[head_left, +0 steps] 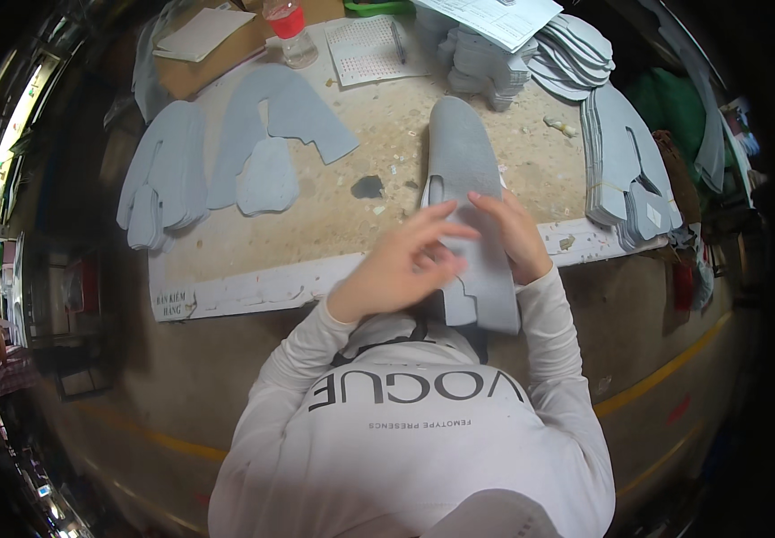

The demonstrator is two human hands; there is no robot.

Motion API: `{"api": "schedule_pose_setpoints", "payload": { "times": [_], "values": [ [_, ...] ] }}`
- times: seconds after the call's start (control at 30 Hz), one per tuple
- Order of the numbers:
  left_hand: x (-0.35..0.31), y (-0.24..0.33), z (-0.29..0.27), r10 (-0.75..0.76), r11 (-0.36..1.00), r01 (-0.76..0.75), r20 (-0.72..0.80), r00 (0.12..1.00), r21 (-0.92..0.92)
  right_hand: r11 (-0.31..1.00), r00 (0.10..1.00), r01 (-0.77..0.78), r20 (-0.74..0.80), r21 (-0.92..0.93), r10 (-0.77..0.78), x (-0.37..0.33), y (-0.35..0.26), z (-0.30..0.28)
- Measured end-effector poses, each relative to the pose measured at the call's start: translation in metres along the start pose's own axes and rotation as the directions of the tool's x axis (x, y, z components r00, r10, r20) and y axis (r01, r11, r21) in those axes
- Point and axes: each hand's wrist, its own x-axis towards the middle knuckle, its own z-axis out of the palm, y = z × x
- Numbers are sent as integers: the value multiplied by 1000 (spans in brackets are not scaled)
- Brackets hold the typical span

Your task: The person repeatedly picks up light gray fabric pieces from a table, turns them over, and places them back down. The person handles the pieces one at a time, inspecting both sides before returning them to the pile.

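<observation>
A long grey felt shoe-upper piece (468,166) lies on the worn workbench (351,224), its near end hanging over the front edge. My left hand (401,264) rests on its near part with fingers spread. My right hand (515,235) presses the same piece from the right side, fingers curled on its surface. Both sleeves are white.
Cut grey felt pieces (266,134) lie flat at the bench's left, more in stacks (625,170) at the right and back (531,54). A clear bottle with a red cap (290,31), paper sheets (371,49), and a small dark scrap (368,186) sit farther back.
</observation>
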Motion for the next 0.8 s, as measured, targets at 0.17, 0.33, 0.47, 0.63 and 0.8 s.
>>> {"api": "schedule_pose_setpoints", "payload": {
  "times": [0.17, 0.33, 0.47, 0.63, 0.8],
  "values": [
    [4, -34, -45, -93, 987, 1, -564, 821, -161, 996, 996, 77, 32, 43, -79, -17, -39, 6],
    [-3, -52, -70, -153, 953, -20, -539, 828, -302, 918, 912, 385, 116, 92, -394, -16, -75, -10],
    [-22, -41, -85, -68, 953, -89, -491, 869, -289, 835, 879, 422, 66, 353, -472, 4, -67, -33],
    [-23, -34, -77, 317, 840, 145, -691, 649, 522, 953, 973, 102, -170, -287, -155, 42, -16, -56],
    [-17, -38, -52, -66, 630, 448, -531, 845, 634, 888, 917, 299, -150, -350, -369, 31, 41, -77]
  ]
}}
